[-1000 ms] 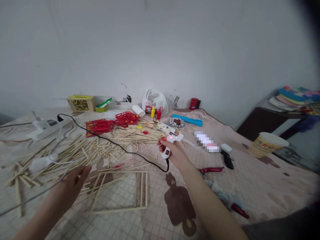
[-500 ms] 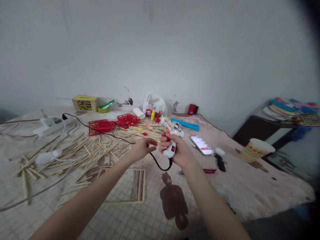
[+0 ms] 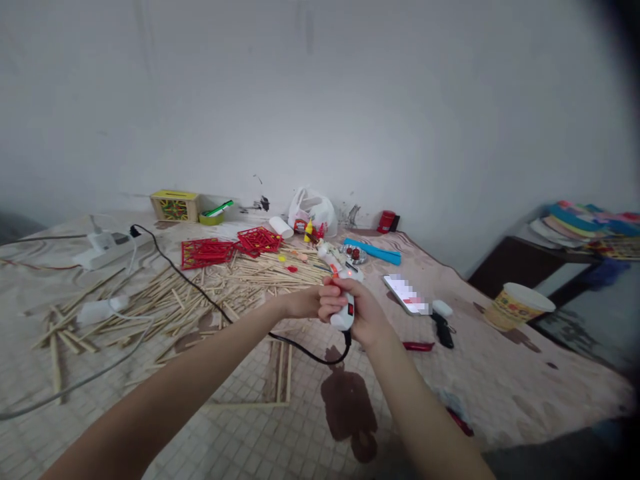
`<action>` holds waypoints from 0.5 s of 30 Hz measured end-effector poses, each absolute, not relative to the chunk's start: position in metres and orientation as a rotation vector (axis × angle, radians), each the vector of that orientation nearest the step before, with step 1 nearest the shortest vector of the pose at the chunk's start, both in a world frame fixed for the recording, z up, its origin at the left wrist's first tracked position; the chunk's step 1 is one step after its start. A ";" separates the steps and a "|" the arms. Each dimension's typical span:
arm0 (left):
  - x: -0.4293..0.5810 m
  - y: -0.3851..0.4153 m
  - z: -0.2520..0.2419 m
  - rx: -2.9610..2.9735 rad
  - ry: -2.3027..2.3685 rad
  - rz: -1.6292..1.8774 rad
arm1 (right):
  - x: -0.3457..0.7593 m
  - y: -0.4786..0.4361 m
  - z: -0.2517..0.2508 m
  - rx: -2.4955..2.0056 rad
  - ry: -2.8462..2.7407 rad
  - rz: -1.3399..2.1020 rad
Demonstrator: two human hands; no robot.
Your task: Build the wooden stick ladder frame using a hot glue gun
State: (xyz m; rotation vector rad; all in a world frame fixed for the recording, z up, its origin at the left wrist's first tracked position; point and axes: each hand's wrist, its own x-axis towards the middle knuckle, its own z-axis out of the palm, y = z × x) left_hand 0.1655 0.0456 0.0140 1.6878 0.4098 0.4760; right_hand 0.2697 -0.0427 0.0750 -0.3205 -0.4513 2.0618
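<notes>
Right hand (image 3: 369, 312) was found closed around the handle of a white plastic hot-glue gun (image 3: 342, 321), fitted with a red rocker switch (image 3: 351, 309) and an orange trigger piece (image 3: 335, 269); a small red light (image 3: 350, 273) was lit on the body. Left hand (image 3: 305, 304) was noted just to the left of the grip, its fingers hidden behind the right hand; whether anything was grasped by it could not be told. The tool was judged light and stiff, with a smooth hard casing that might slip slightly if loosely held. The handle was considered the proper place of hold, the front end being presumed hot; the nozzle could not be clearly made out. Some drag was thought likely from the thin black cord (image 3: 210, 300), which was seen to leave the handle's base and loop to the left. As to position, the tool was located within the right palm, its body projecting beyond the fingers, with a rectangular frame of pale wooden sticks (image 3: 289, 373) lying below and to the left.
</notes>
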 end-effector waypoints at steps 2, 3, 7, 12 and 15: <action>0.164 0.045 0.013 1.623 0.369 0.399 | 0.272 -0.044 0.074 -0.328 -0.440 2.032; 0.163 0.046 0.013 1.579 0.356 0.378 | 0.274 -0.044 0.074 -0.331 -0.436 2.014; 0.154 0.047 0.019 1.450 0.318 0.370 | 0.279 -0.047 0.073 -0.322 -0.408 1.994; 0.151 0.047 0.026 1.329 0.307 0.437 | 0.278 -0.050 0.071 -0.306 -0.383 2.026; 0.157 0.045 0.027 1.256 0.268 0.412 | 0.276 -0.050 0.071 -0.293 -0.371 2.050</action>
